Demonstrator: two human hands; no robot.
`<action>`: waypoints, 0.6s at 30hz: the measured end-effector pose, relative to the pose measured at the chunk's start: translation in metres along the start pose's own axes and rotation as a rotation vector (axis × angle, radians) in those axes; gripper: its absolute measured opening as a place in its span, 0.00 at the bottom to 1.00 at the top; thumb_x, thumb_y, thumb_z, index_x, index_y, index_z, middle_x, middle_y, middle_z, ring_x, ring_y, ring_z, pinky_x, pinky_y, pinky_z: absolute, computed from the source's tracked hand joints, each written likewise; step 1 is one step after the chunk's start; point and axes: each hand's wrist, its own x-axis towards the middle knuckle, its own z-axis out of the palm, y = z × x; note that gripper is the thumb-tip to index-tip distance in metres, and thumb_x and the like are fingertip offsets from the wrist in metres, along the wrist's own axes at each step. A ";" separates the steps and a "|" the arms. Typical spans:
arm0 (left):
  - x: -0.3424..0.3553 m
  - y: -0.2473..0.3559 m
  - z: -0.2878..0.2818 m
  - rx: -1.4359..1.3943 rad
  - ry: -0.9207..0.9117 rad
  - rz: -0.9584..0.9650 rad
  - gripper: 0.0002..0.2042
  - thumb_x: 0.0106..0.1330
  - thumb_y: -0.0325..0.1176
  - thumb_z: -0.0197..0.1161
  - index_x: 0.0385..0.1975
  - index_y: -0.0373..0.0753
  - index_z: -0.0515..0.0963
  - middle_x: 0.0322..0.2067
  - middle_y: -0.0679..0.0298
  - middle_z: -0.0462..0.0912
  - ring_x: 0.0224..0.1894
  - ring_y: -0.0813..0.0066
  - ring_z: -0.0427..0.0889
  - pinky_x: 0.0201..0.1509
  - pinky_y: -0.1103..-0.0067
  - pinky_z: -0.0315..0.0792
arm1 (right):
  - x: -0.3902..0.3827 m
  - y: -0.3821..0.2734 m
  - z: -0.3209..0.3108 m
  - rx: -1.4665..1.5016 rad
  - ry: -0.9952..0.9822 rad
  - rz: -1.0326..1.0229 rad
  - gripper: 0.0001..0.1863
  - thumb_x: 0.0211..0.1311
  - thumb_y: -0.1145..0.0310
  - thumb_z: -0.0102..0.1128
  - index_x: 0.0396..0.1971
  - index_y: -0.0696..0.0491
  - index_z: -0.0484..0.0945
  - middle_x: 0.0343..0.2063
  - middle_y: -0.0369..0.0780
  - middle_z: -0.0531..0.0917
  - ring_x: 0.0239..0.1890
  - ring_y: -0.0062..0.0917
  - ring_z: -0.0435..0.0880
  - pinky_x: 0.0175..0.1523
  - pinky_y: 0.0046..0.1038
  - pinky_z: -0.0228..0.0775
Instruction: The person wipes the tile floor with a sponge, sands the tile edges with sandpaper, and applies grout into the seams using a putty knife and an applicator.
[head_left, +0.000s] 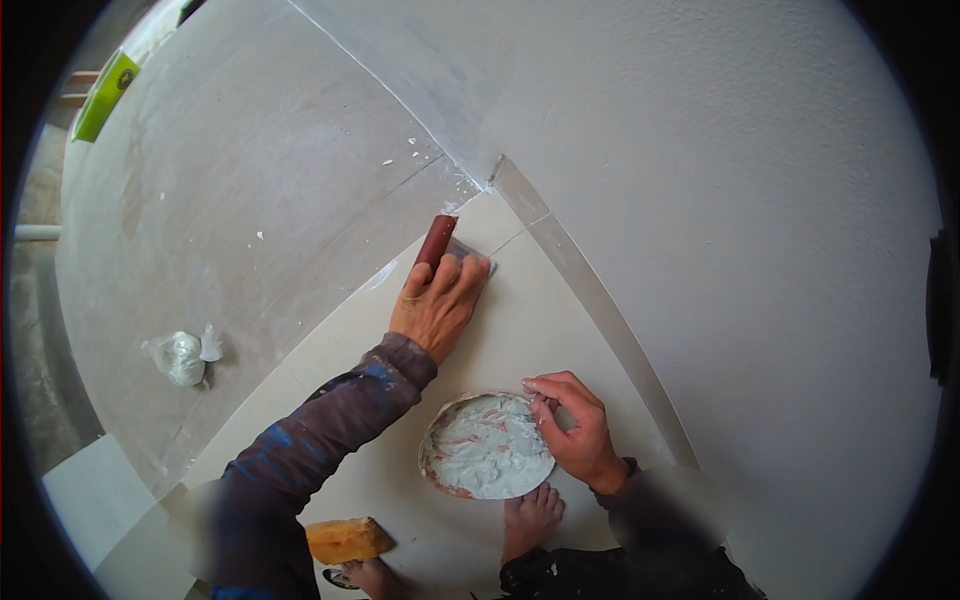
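Observation:
My left hand (430, 310) is closed on a trowel with a dark red handle (437, 240) and grey blade, low over the beige tiles near the joint with the greyer tiles. My right hand (575, 425) is curled at the right rim of an oval container (485, 448) of pale, reddish-streaked paste, its fingertips on the rim. My bare feet (530, 520) show below, and a yellow sponge (345, 540) lies by the lower one.
A textured grey wall (770, 200) fills the right, with a skirting strip (590, 300) along its base. A knotted plastic bag (182, 357) and white flakes lie on the grey tiles (260, 150). A green item (105, 100) stands at the upper-left edge.

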 end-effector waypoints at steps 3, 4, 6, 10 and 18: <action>-0.031 -0.008 -0.007 0.039 -0.057 0.017 0.32 0.64 0.32 0.61 0.72 0.48 0.67 0.57 0.68 0.68 0.62 0.68 0.66 0.64 0.66 0.59 | -0.005 0.011 -0.004 0.009 0.063 0.022 0.18 0.64 0.86 0.59 0.53 0.59 0.82 0.46 0.44 0.84 0.40 0.26 0.85 0.43 0.25 0.78; -0.038 -0.010 -0.007 0.058 -0.087 0.023 0.33 0.63 0.32 0.61 0.72 0.48 0.67 0.57 0.68 0.68 0.62 0.67 0.66 0.65 0.65 0.59 | -0.005 0.012 -0.005 0.010 0.061 0.020 0.18 0.64 0.86 0.59 0.53 0.59 0.82 0.46 0.44 0.84 0.40 0.26 0.85 0.43 0.25 0.78; -0.040 -0.011 -0.005 0.054 -0.085 0.011 0.33 0.63 0.32 0.61 0.72 0.48 0.67 0.56 0.68 0.67 0.62 0.67 0.67 0.65 0.65 0.59 | -0.004 0.012 -0.004 -0.003 0.080 0.002 0.18 0.64 0.86 0.59 0.52 0.59 0.82 0.46 0.45 0.84 0.40 0.26 0.84 0.43 0.25 0.77; 0.000 0.001 0.001 0.013 -0.004 0.007 0.33 0.62 0.32 0.61 0.72 0.47 0.67 0.57 0.67 0.67 0.63 0.66 0.66 0.65 0.64 0.59 | 0.003 0.009 -0.001 0.000 0.060 -0.012 0.18 0.64 0.86 0.59 0.53 0.59 0.82 0.45 0.45 0.84 0.40 0.26 0.84 0.43 0.25 0.77; -0.009 -0.008 -0.001 0.036 0.013 -0.016 0.28 0.66 0.36 0.58 0.68 0.46 0.70 0.55 0.68 0.70 0.63 0.67 0.67 0.65 0.66 0.57 | 0.006 -0.001 -0.005 -0.006 0.062 -0.015 0.16 0.65 0.84 0.59 0.52 0.59 0.82 0.45 0.44 0.84 0.41 0.27 0.85 0.44 0.26 0.77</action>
